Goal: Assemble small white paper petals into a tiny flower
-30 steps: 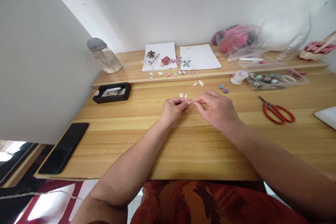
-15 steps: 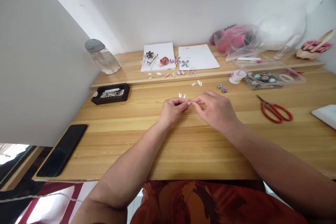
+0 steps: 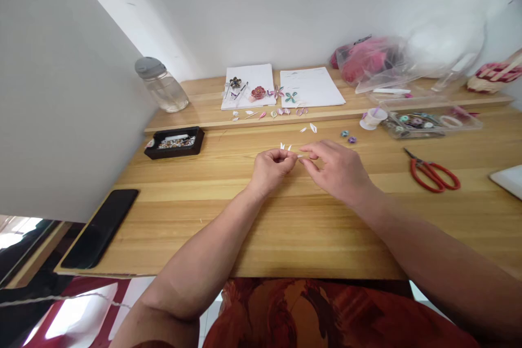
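Observation:
My left hand (image 3: 272,167) is closed in a pinch, thumb against forefinger, on a small white petal-like piece (image 3: 299,156) whose tip sticks out to the right. Facing it, my right hand (image 3: 336,170) has thumb and forefinger slightly apart around that tip; the thumb looks to be at or touching it. Just behind my left fingers lie small white petals (image 3: 283,146), partly hidden by the hand. Farther back on the table are two more white petals (image 3: 313,128).
Red-handled scissors (image 3: 434,174) lie at right, below a clear plastic box (image 3: 432,122) and a white spool (image 3: 373,118). A black tray (image 3: 175,142) of beads, a phone (image 3: 100,228) and a bottle (image 3: 162,87) stand left. Flower ornaments (image 3: 258,93) rest on paper along the raised shelf.
My right thumb and forefinger have parted a little, showing more of the white piece. The whole view has shifted slightly; my left hand keeps its pinch.

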The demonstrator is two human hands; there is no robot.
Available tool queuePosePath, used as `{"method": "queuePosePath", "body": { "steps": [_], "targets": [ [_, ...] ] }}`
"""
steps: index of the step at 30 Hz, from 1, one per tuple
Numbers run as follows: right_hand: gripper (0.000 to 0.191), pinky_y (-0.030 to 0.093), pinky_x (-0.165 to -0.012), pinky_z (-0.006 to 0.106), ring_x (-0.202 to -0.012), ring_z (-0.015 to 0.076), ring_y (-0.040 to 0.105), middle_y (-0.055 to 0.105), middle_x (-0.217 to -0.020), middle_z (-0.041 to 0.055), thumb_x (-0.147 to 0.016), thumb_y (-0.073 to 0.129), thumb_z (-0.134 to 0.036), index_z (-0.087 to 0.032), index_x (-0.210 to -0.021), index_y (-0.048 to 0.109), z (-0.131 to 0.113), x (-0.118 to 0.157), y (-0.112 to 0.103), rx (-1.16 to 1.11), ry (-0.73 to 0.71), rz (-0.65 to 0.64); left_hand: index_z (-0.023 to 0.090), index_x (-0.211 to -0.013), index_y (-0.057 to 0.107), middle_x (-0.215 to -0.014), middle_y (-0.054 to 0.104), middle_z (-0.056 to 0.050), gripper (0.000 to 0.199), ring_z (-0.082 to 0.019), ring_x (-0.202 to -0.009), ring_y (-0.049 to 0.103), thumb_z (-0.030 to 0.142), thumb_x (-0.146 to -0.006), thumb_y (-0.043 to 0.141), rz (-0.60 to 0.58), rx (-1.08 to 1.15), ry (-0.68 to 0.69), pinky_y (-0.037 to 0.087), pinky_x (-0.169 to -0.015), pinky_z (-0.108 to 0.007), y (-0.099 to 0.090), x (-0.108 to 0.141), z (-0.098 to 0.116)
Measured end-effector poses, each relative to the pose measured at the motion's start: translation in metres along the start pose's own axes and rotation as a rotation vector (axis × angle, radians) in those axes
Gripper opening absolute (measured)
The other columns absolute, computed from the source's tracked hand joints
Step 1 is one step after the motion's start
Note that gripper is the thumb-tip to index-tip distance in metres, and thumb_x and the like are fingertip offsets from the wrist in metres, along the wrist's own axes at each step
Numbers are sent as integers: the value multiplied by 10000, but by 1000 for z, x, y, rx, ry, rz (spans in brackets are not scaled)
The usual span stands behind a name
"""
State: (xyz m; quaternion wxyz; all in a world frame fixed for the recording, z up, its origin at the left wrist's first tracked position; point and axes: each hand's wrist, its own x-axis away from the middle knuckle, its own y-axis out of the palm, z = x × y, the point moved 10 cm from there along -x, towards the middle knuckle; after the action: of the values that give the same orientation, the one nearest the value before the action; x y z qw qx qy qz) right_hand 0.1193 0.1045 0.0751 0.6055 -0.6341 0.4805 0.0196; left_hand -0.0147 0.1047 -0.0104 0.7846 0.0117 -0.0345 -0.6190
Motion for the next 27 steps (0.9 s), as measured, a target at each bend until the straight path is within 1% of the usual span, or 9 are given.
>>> {"method": "queuePosePath", "body": {
  "steps": [3,7,9,13,17,23,27],
  "targets": [
    [163,468,-692,305,-749,201,667,719,-841,54,-847,644,-192,-189,-997,707,3,-1,-2,-44,29,3,110,-718,676,-568,546,25,328,-65,-522,419,416,-652,774,5,-1,5,311,-526,-222,-1,0,0],
    [142,457,-678,286,-704,175,645,705,-779,33,-831,653,-210,-192,-951,728,10,-2,-2,-122,92,-2,115,-709,673,-570,550,26,313,-65,-524,421,404,-647,775,14,8,2,315,-530,-221,-2,0,0],
    [142,439,-649,280,-657,162,618,686,-728,20,-828,660,-246,-196,-933,742,17,-2,1,-173,158,-14,115,-711,674,-577,557,24,299,-64,-525,425,389,-646,775,15,18,1,317,-531,-220,-2,0,0],
    [165,380,-575,275,-534,125,518,624,-614,-10,-815,666,-311,-196,-886,761,34,2,13,-302,348,-88,111,-728,684,-586,567,22,282,-63,-529,431,364,-643,776,13,37,-4,319,-533,-216,-1,-1,-1],
    [198,321,-535,273,-503,112,441,531,-538,-32,-794,668,-354,-180,-838,753,45,6,23,-401,481,-144,110,-737,689,-592,574,21,287,-63,-534,439,365,-646,782,9,46,2,323,-535,-213,0,0,-1],
    [238,280,-519,273,-502,105,388,484,-536,-40,-775,657,-392,-170,-813,729,50,8,28,-459,552,-194,121,-726,697,-614,598,10,277,-69,-544,471,363,-638,800,-18,61,-15,359,-551,-219,1,-1,-4],
    [238,279,-519,271,-508,106,381,475,-540,-41,-769,650,-397,-173,-805,720,54,9,31,-462,579,-215,122,-740,711,-667,645,-21,276,-88,-574,531,344,-609,809,-61,145,-87,418,-575,-226,5,-2,-10]
  ]
}}
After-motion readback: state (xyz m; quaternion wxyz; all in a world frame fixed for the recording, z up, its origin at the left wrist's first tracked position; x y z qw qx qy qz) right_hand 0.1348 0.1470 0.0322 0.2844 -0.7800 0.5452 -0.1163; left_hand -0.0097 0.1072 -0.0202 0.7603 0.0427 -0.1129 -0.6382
